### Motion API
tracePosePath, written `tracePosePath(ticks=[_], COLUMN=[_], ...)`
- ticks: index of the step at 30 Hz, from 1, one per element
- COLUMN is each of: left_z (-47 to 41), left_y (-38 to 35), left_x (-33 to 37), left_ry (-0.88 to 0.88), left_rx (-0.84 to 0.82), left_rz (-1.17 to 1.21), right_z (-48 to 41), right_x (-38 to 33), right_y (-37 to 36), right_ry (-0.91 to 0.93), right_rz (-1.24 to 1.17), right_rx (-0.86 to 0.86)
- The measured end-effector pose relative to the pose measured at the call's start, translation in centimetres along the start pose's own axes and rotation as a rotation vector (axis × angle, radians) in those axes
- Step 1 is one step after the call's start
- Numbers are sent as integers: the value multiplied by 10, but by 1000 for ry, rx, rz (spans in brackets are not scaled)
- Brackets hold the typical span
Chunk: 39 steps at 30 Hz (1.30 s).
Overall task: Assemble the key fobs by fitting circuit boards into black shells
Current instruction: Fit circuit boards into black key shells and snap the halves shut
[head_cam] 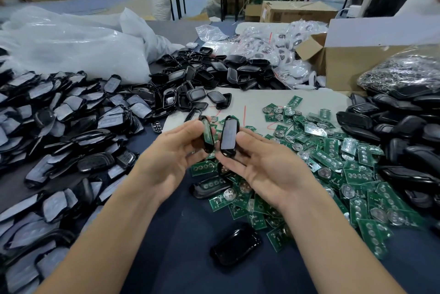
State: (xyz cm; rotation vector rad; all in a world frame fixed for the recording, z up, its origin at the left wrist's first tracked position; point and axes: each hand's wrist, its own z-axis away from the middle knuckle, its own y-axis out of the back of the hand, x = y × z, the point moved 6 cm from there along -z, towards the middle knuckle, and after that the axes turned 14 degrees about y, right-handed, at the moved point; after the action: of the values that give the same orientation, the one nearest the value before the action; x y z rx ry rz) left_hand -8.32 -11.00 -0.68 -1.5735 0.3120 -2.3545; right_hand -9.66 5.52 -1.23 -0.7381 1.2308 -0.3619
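My left hand grips a black shell half on edge, and a green board shows inside it. My right hand holds a second black shell half with a grey film on its face. Above the table's middle the two halves stand side by side, a narrow gap between them. Below my hands a shell with a board in it lies on the dark cloth. Loose green circuit boards are heaped to the right.
Film-covered shells pile up at the left, empty black shells at the back and more black shells at the right. One glossy shell lies near the front. Plastic bags and a cardboard box stand behind.
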Motion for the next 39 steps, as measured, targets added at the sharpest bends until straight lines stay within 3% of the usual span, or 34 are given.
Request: tracePosePath(ticks=[3,10,19,24,28,32,39], left_z=[-2,-4,-2,2,8,11,10], left_y=[6,6,-2,-2,-2,-1,-5], left_x=[-1,-8,-6,-3,1,4,4], left_ry=[96,186,-105,-187,-281,-338,-335], left_rx=[-4,41,171,228,377,480,375], left_rz=[151,167,-221,-256,-303,-307,-247], right_z=[1,2,-1,1,2,4,5], right_x=[-2,-3,1,1,0,0,-1], right_y=[4,2,-1,-5,-8,-12,-14], right_ry=[-13,42,215,280,335,350,384], right_rz=[8,136,573,688,811,799,732], right_rx=[42,35,-61,-87,-106,-135,-95])
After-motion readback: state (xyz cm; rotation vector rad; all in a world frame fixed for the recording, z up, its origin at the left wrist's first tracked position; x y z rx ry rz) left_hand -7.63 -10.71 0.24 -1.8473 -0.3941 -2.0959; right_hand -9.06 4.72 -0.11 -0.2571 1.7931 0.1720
